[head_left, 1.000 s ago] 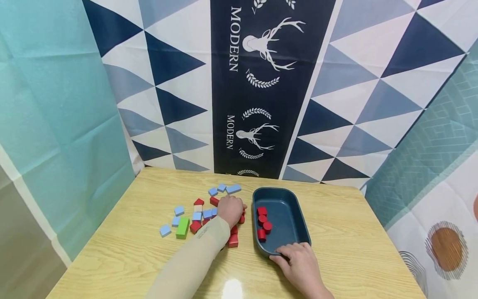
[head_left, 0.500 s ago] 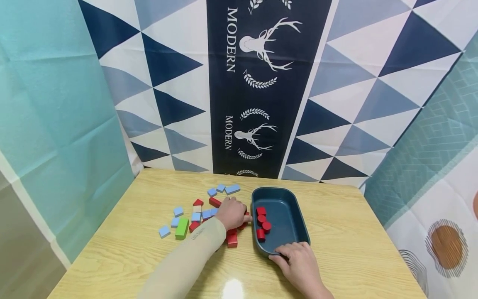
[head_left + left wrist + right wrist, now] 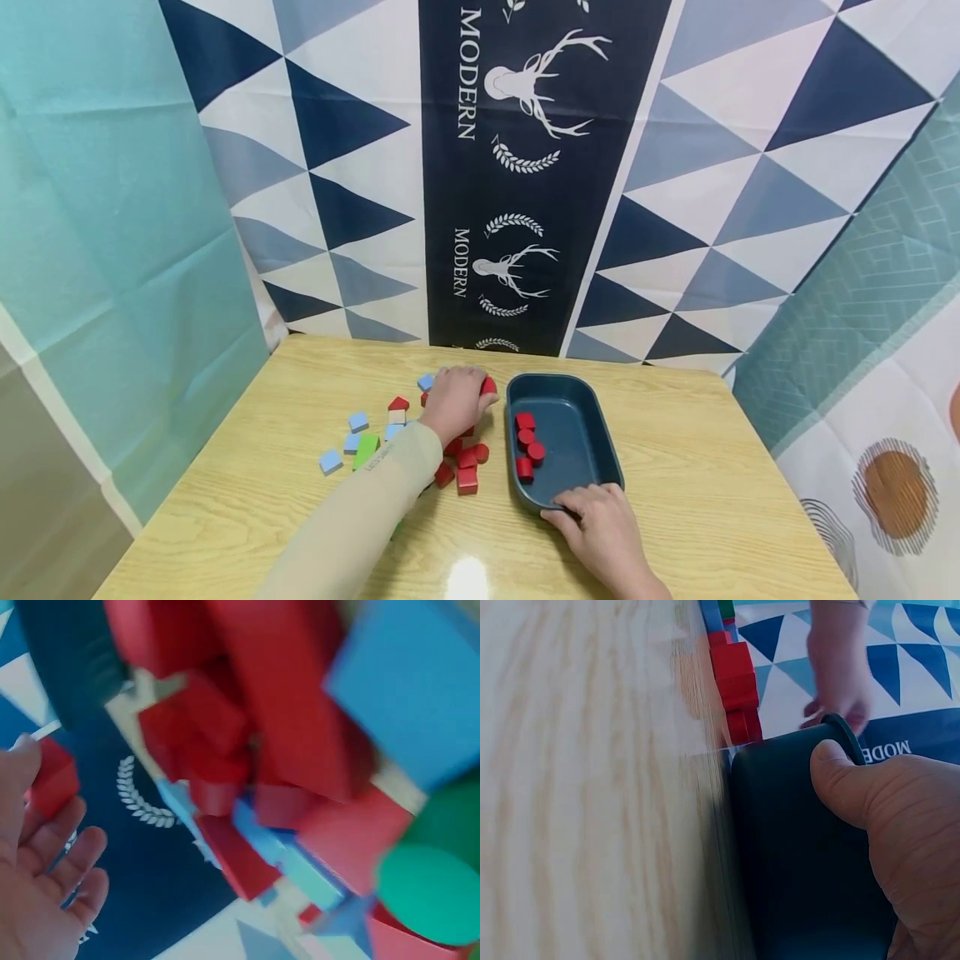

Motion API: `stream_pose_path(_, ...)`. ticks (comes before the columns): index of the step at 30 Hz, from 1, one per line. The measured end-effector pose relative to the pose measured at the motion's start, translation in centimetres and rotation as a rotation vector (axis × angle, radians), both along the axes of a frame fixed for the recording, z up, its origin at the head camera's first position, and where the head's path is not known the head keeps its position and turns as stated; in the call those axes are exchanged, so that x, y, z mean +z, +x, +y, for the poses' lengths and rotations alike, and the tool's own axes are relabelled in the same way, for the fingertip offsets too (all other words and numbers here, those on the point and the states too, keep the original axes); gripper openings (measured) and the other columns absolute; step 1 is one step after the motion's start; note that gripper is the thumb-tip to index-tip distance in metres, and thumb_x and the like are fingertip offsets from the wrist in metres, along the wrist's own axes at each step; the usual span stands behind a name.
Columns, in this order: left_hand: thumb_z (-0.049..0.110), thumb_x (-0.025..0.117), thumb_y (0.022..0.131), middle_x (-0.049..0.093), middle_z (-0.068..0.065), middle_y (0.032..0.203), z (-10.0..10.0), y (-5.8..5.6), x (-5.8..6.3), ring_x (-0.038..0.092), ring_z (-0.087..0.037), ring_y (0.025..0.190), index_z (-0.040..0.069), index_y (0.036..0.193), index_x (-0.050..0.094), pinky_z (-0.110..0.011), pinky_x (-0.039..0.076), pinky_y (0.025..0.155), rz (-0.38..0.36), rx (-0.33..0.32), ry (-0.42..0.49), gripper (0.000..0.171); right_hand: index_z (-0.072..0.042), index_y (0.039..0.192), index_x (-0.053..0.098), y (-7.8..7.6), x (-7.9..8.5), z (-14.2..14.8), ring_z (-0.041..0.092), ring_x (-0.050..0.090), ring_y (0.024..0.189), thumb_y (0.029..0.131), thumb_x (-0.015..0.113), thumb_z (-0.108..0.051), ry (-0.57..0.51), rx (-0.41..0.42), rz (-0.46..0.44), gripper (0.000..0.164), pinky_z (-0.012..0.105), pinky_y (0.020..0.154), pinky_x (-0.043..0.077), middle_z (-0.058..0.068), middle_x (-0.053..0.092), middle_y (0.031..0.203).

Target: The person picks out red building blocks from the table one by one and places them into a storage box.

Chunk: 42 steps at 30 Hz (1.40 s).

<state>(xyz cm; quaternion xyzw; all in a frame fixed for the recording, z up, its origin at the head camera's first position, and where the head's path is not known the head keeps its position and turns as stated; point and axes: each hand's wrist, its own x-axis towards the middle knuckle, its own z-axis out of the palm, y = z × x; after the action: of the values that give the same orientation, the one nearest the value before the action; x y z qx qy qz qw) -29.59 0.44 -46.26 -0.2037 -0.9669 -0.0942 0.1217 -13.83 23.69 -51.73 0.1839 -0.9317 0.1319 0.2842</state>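
My left hand (image 3: 454, 402) is raised over the back of the block pile and pinches a red block (image 3: 54, 778) between thumb and fingertips; the other fingers curl loosely beside it. In the head view this block peeks out past the fingers, left of the dark blue tray (image 3: 576, 442). Several red blocks (image 3: 536, 453) lie along the tray's left side. At the tray's near end, my right hand (image 3: 600, 529) grips the rim. The right wrist view shows its thumb (image 3: 840, 780) on the outer wall; its other fingers are mostly hidden.
Loose red blocks (image 3: 467, 480) lie left of the tray. Farther left are blue blocks (image 3: 331, 462), a green block (image 3: 366, 450) and a pale block (image 3: 397, 416). My left forearm covers part of the pile. A patterned cloth (image 3: 360, 200) hangs behind the wooden table (image 3: 697, 483).
My left hand has moved up and away from among the red blocks toward the back, now with a red block in its fingers. The right hand and the tray have stayed in place.
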Motion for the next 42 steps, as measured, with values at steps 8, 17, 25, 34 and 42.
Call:
stream_pose_path(8,0.057,0.06,0.092,0.07,0.004,0.113,4.0,1.3,0.6,0.062,-0.017,0.104,0.024,0.118,0.066,-0.037,0.049,0.096,0.028,-0.099,0.057,0.042,-0.028,0.076,0.075,-0.1,0.0,0.1,-0.002,0.062,0.07,0.068,0.089,-0.037,0.002,0.004,0.002,0.018,0.029,0.074,0.042,-0.017,0.071,0.074)
stream_pose_path(17,0.052,0.069,0.088,0.073,0.005,0.111,7.5,0.7,-1.7,0.061,-0.018,0.101,0.03,0.117,0.069,-0.038,0.046,0.089,0.058,0.082,-0.135,0.037,-0.029,0.075,0.074,-0.1,-0.2,0.1,-0.002,0.062,0.07,0.067,0.089,-0.037,0.002,0.016,0.023,0.019,0.028,0.073,0.041,-0.017,0.071,0.073)
stream_pose_path(25,0.046,0.062,0.094,0.073,0.004,0.099,8.3,0.2,-2.3,0.065,-0.019,0.088,0.029,0.101,0.074,-0.039,0.047,0.081,0.025,0.132,-0.173,0.022,-0.029,0.074,0.074,-0.3,-0.2,0.2,0.001,0.061,0.068,0.066,0.089,-0.038,-0.007,0.04,0.061,0.019,0.027,0.071,0.038,-0.017,0.07,0.072)
stream_pose_path(34,0.053,0.058,0.094,0.074,0.003,0.098,8.3,0.2,-2.6,0.067,-0.019,0.084,0.026,0.098,0.076,-0.04,0.05,0.083,-0.068,0.094,-0.19,0.032,-0.03,0.074,0.073,-0.3,-0.4,0.4,0.001,0.062,0.07,0.066,0.089,-0.038,-0.007,0.025,0.035,0.019,0.028,0.073,0.04,-0.017,0.07,0.072)
stream_pose_path(42,0.056,0.061,0.091,0.072,0.002,0.09,8.1,0.3,-2.6,0.065,-0.018,0.078,0.024,0.091,0.076,-0.038,0.05,0.08,-0.059,0.078,-0.158,0.035,-0.029,0.074,0.073,-0.4,-0.4,0.4,0.002,0.062,0.07,0.067,0.088,-0.038,-0.012,0.025,0.044,0.019,0.028,0.074,0.04,-0.017,0.07,0.073)
